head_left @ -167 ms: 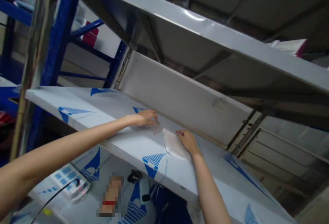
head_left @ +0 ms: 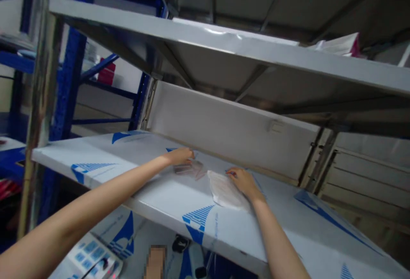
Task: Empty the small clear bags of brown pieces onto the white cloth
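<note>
Two bare hands work on the film-covered shelf [head_left: 173, 193], below an upper shelf [head_left: 153, 25] and in front of a pale back panel [head_left: 221, 121].

Left hand [head_left: 180, 156]: palm down over a clear, thin-looking packet [head_left: 189, 171], fingers bent. Grip looks narrow; cannot tell whether the fingertips pinch the film or only rest on it.

Right hand [head_left: 243, 181]: at the far right side of a white packet [head_left: 224, 191], fingers curled, thumb side toward the left hand. Grip narrow here too; whether the edge is caught between the fingers cannot be made out.

Positions: white packet lies flat on the shelf between the hands and nearer the right one; clear packet lies to its left, near it, partly under the left fingers. A white device [head_left: 92, 255] sits lower down, beyond the shelf's front edge.

Handling notes (judgement): clear film against glossy film is hard to see, so find its edge by touch before pinching. Take each packet by one layer of margin, not by the middle, to avoid creasing. Light fingertip pressure should suffice; a hard push may slide the packet along the slick cover. Forearms best held clear of the white packet's near edge.
</note>
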`<state>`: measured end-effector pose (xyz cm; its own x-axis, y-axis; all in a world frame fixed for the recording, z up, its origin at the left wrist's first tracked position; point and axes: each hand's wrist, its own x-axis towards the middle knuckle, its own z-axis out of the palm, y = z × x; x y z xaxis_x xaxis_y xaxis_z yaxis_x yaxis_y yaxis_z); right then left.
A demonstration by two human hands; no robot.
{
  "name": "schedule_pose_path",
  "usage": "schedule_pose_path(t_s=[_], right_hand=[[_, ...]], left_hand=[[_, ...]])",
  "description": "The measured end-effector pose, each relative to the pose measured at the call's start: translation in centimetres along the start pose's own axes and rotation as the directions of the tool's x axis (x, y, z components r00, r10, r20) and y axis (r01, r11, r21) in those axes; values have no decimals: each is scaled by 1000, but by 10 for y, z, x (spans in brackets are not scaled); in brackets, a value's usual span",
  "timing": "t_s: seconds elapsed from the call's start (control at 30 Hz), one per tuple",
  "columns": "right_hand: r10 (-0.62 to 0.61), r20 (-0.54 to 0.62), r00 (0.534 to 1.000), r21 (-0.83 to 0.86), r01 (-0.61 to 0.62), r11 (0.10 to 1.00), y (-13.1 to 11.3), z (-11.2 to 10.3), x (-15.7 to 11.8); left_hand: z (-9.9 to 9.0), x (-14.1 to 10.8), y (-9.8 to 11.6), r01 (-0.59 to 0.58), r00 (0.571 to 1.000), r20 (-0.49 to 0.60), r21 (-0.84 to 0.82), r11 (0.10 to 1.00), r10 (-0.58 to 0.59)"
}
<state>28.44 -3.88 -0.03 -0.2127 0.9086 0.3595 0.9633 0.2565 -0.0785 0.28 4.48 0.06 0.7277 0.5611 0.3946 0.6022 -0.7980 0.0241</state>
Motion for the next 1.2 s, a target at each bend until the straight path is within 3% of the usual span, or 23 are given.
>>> schedule_pose_path(t_s=[0.17,0.3,0.43,0.5,0.57,0.67,0.87,1.03,1.2], right_hand=[[-5,-39,999,9,6,1000,7,2,3],[-22,-31,999,8,22,1000,4,-2,2],[-31,-59,998,74,35,997,0,-2,2],[-29,-64,998,153,38,987,-2,-1,3],[-40,-56,998,264,54,963,-5,1,4],[-59,-44,997,440,72,895,-7,3,5],[-115,-2,993,635,90,767,-8,7,10],[-191,19,981,702,123,702,-8,14,13],[-180,65,981,729,76,680,-11,12,9]], left_hand=[[5,4,18,-13,984,173,266,964,-35],[7,3,26,-20,990,140,307,951,-24],[-1,9,28,-37,999,-32,213,976,45],[-3,19,30,-63,994,-81,56,996,67],[-1,32,35,-39,992,-122,-182,983,17],[14,52,46,36,974,-182,-477,878,-139],[44,55,75,31,956,-158,-782,622,-246],[50,47,85,91,935,-57,-915,392,-350],[55,43,87,89,943,4,-966,241,-332]])
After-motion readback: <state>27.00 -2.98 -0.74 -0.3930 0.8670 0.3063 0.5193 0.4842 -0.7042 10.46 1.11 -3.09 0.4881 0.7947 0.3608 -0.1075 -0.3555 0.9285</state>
